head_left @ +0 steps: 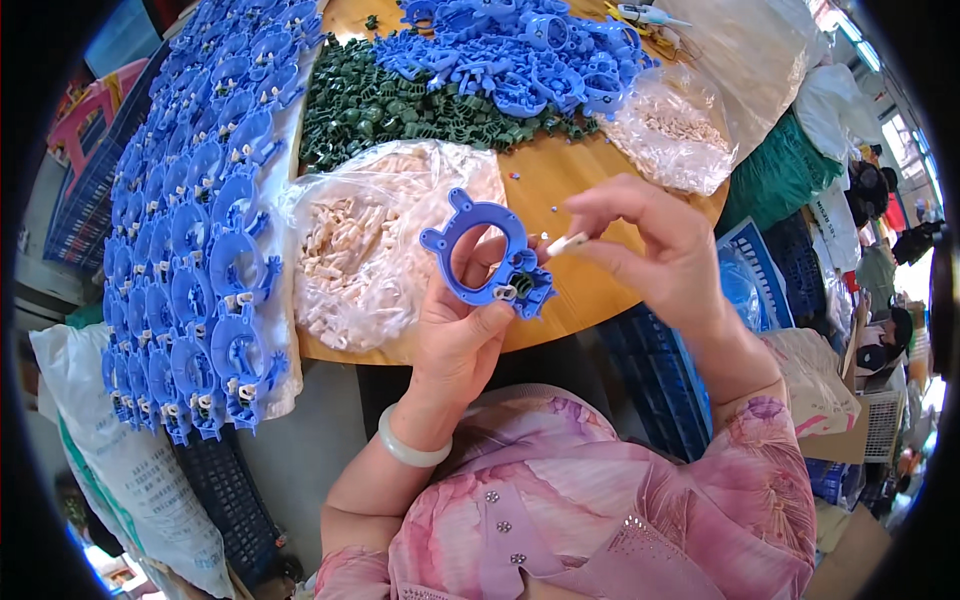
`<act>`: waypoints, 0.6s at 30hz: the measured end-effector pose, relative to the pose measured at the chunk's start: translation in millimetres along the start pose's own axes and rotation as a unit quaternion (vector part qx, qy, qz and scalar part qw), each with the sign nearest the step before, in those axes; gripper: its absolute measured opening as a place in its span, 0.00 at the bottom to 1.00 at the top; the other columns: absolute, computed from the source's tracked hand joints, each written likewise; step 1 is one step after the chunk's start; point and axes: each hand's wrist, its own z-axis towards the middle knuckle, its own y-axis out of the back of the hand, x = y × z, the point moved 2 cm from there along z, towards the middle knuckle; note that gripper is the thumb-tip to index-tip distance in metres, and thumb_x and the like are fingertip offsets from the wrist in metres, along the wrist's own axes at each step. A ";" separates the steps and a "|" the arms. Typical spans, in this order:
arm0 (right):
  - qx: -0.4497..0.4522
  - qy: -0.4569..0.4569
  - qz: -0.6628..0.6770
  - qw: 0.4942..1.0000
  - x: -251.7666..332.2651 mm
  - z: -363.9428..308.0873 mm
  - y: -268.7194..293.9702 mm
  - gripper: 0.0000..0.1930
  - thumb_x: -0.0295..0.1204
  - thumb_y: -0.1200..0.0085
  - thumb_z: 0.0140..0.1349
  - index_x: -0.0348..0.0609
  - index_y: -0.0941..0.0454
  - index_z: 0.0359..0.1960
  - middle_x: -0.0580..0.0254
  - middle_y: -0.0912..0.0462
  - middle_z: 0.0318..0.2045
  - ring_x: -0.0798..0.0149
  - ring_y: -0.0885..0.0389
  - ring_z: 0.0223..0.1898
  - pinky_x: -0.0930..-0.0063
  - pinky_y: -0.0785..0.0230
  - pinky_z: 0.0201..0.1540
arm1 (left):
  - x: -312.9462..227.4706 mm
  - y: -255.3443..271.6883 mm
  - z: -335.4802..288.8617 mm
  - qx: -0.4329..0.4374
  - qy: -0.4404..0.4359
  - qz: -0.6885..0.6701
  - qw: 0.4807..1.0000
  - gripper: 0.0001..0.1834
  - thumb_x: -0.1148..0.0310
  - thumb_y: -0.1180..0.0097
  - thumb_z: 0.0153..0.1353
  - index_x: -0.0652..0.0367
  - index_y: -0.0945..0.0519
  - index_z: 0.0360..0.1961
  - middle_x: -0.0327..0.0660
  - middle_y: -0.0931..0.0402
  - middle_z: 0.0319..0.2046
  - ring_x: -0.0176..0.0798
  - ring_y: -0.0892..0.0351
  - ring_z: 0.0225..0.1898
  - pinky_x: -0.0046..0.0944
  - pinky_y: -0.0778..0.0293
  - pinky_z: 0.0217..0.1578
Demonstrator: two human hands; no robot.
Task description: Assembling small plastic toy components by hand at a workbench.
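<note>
My left hand (462, 335) is closed on a blue plastic ring-shaped housing (449, 240), holding it upright over the table's near edge. A dark green part (521, 286) and a small whitish piece (505, 293) sit in the lower right end of the housing. Just right of it, my right hand (650, 240) pinches a small cream plastic piece (567, 244) between thumb and forefinger, apart from the housing. Near my left hand lies an opened clear bag (400, 170) of cream plastic pieces (345, 245).
Rows of blue housings (195, 260) cover a long white board at left. Dark green parts (390, 110) and blue parts (540, 60) are heaped on the wooden table (575, 300). Another clear bag (680, 125) lies at the right. Blue crates (655, 370) stand below the edge.
</note>
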 end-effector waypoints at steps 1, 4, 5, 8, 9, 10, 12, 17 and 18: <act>-0.007 0.025 -0.034 0.999 1.8 -0.9 -7.1 0.14 0.18 0.42 0.51 0.40 0.24 0.41 0.63 0.22 0.30 0.69 0.23 0.32 0.78 0.30 0.35 | 0.3 1.4 -0.8 -0.010 -0.006 0.004 1.000 0.37 0.78 0.39 0.50 0.56 0.39 0.62 0.44 0.34 0.56 0.51 0.37 0.60 0.47 0.37 0.58; 0.004 0.047 -0.103 0.994 4.2 -3.0 -22.7 0.16 0.17 0.42 0.49 0.42 0.24 0.42 0.62 0.23 0.28 0.64 0.23 0.29 0.74 0.30 0.32 | 2.4 4.0 -3.8 -0.020 -0.009 0.007 1.000 0.37 0.80 0.39 0.49 0.56 0.39 0.62 0.43 0.34 0.56 0.45 0.37 0.60 0.44 0.37 0.58; -0.001 0.059 -0.127 0.990 3.5 -2.7 -25.5 0.16 0.18 0.42 0.48 0.43 0.24 0.41 0.62 0.24 0.27 0.60 0.24 0.28 0.70 0.31 0.31 | 2.9 4.7 -4.3 -0.021 -0.010 0.007 1.000 0.37 0.80 0.39 0.49 0.56 0.39 0.62 0.43 0.34 0.56 0.45 0.37 0.60 0.44 0.37 0.58; 0.011 0.066 -0.183 0.981 4.8 -1.8 -28.4 0.16 0.19 0.42 0.47 0.44 0.24 0.41 0.63 0.24 0.27 0.59 0.24 0.29 0.69 0.32 0.31 | 3.4 5.9 -5.1 -0.024 -0.021 0.017 0.999 0.37 0.82 0.39 0.48 0.57 0.39 0.61 0.42 0.35 0.57 0.41 0.35 0.58 0.42 0.37 0.58; 0.012 0.066 -0.183 0.981 6.1 -1.5 -29.0 0.16 0.19 0.42 0.47 0.44 0.24 0.41 0.63 0.24 0.27 0.59 0.24 0.29 0.69 0.32 0.31 | 3.6 6.3 -5.8 -0.032 -0.020 0.010 0.999 0.38 0.82 0.39 0.48 0.58 0.39 0.61 0.42 0.35 0.57 0.40 0.35 0.58 0.41 0.37 0.57; 0.016 0.093 -0.220 0.971 8.8 -1.6 -29.7 0.17 0.19 0.42 0.47 0.44 0.24 0.41 0.63 0.23 0.28 0.59 0.24 0.30 0.69 0.32 0.31 | 3.9 6.6 -6.3 -0.039 -0.018 0.003 0.999 0.38 0.83 0.39 0.47 0.58 0.38 0.61 0.41 0.35 0.57 0.39 0.35 0.58 0.40 0.37 0.57; 0.022 0.119 -0.257 0.959 9.9 -1.1 -31.0 0.17 0.19 0.42 0.46 0.44 0.24 0.41 0.63 0.23 0.28 0.58 0.23 0.31 0.69 0.31 0.32 | 4.3 6.7 -6.5 -0.042 -0.025 0.007 0.999 0.38 0.83 0.38 0.47 0.59 0.38 0.61 0.41 0.35 0.57 0.38 0.35 0.58 0.40 0.37 0.57; 0.030 0.171 -0.295 0.940 7.9 -2.9 -33.8 0.18 0.20 0.42 0.45 0.41 0.25 0.41 0.60 0.23 0.29 0.57 0.22 0.32 0.67 0.30 0.32 | 5.2 7.5 -6.3 -0.045 -0.039 0.029 0.998 0.38 0.84 0.38 0.47 0.59 0.38 0.60 0.42 0.36 0.57 0.38 0.35 0.58 0.39 0.37 0.57; 0.031 0.172 -0.295 0.940 8.2 -3.3 -34.0 0.18 0.20 0.42 0.45 0.41 0.25 0.41 0.60 0.23 0.29 0.57 0.22 0.32 0.67 0.30 0.32 | 5.7 7.8 -6.4 -0.035 -0.044 0.030 0.998 0.37 0.83 0.38 0.47 0.59 0.38 0.60 0.42 0.36 0.57 0.39 0.35 0.57 0.39 0.36 0.57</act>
